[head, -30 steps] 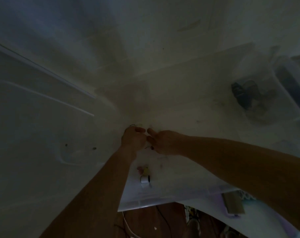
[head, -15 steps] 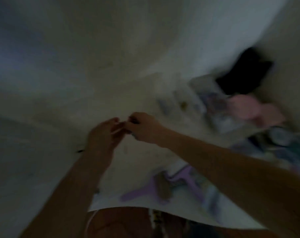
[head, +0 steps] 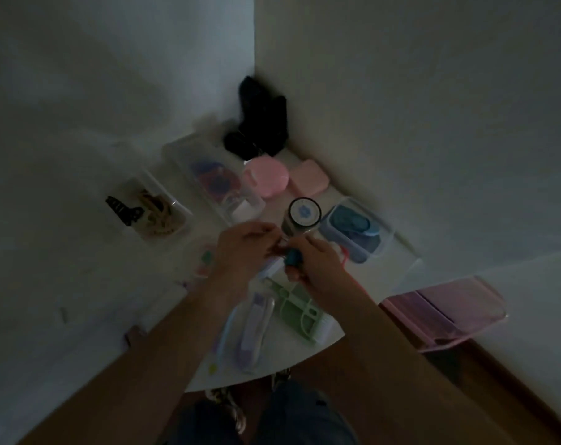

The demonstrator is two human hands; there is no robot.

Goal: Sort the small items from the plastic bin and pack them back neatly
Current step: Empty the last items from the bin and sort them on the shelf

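The sorting looks to be partly done. Several small clear boxes already stand on the white table (head: 305,351) with things in them: one (head: 157,216) at the left holds brownish hair claws, with a black claw clip (head: 122,209) on its edge; a long one (head: 215,184) in the middle holds red and blue round things; one (head: 356,231) at the right holds blue things. I cannot say which of these is the plastic bin of the task.

Both hands meet over the middle of the table. The left hand (head: 240,248) has its fingers curled and pinches something thin and small. The right hand (head: 311,260) grips a small teal object (head: 293,256), perhaps a spool or cap; the light is too dim to tell.

Still loose on the table are a purple and white case (head: 253,329) and a green plastic frame (head: 293,305) under the forearms, so some packing remains, I think.

Around them stand a round jar (head: 303,213), a pink round box (head: 265,176), a pink case (head: 308,178) and a black cloth thing (head: 260,123) in the corner. A pink transparent tray (head: 446,306) sits beside the table at the right. The jar is just behind the hands and could be knocked.
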